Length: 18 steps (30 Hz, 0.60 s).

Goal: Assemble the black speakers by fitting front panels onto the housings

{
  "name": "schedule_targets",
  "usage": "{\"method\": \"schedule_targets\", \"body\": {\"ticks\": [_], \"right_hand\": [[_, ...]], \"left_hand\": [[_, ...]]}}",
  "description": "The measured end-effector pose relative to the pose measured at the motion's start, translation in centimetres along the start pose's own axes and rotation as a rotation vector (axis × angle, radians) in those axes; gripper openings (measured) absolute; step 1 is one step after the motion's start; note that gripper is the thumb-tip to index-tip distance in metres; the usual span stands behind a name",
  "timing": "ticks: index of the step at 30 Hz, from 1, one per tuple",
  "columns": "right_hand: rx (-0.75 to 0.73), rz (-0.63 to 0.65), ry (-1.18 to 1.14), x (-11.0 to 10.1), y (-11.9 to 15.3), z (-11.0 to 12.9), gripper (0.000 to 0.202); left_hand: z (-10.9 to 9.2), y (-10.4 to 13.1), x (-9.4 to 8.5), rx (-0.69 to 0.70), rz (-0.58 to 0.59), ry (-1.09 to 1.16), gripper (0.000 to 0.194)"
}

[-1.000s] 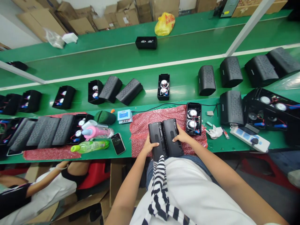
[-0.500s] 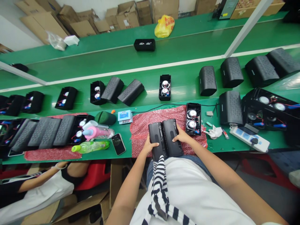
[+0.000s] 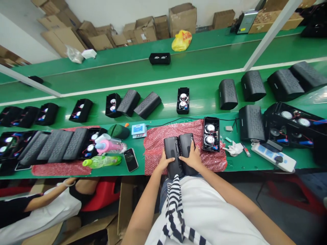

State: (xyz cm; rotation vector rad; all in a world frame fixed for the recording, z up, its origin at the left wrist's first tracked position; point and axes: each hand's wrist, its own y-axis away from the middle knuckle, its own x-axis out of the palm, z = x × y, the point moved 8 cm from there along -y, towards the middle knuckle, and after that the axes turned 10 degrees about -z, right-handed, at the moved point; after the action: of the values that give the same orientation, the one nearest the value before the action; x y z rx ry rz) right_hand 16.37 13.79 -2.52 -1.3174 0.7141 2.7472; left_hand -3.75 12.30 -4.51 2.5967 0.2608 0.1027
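Two black speaker housing halves, the left one (image 3: 171, 153) and the right one (image 3: 187, 143), stand side by side at the bench's front edge, close to my body. My left hand (image 3: 165, 162) is wrapped round the outer side of the left half, thumb lying across its face. Round the right half goes my right hand (image 3: 192, 157), its thumb stretched to the gap between the two. Their far sides are hidden. Red bubble wrap (image 3: 155, 148) lies beneath. Just right of them is an open speaker housing (image 3: 211, 134) with two round drivers and wires showing.
To the left are a blue-screened meter (image 3: 139, 130), a phone (image 3: 131, 160), a green bottle (image 3: 102, 161) and a pink bottle (image 3: 111, 146). Right, a power strip (image 3: 273, 156) and crumpled tissue (image 3: 234, 149). Several speaker housings line the green conveyor (image 3: 163, 93). A co-worker's arm (image 3: 51, 194) shows lower left.
My right hand has shifted left over the right half, its thumb now at the gap. The two halves sit closer together. The whole view has tilted slightly upward.
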Motion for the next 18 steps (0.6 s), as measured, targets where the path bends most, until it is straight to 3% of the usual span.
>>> {"method": "schedule_targets", "body": {"ticks": [3,5,11,14,18], "right_hand": [[0.004,-0.022,0.069,-0.6,0.6,-0.1,0.122],[0.023,-0.022,0.095,-1.2,0.7,-0.6,0.120],[0.038,0.001,0.057,-1.4,1.2,-1.8,0.116],[0.036,-0.008,-0.065,-1.3,0.8,-2.5,0.117],[0.057,-0.042,-0.443,-2.5,0.4,-3.2,0.113]], "left_hand": [[0.6,0.0,-0.1,-0.056,-0.006,0.052,0.078],[1.0,0.2,0.0,-0.080,-0.009,0.076,0.075],[2.3,1.1,0.5,-0.165,-0.066,0.150,0.101],[2.6,1.4,0.9,-0.222,-0.088,0.104,0.115],[2.1,1.4,0.8,-0.255,-0.139,0.113,0.111]]}}
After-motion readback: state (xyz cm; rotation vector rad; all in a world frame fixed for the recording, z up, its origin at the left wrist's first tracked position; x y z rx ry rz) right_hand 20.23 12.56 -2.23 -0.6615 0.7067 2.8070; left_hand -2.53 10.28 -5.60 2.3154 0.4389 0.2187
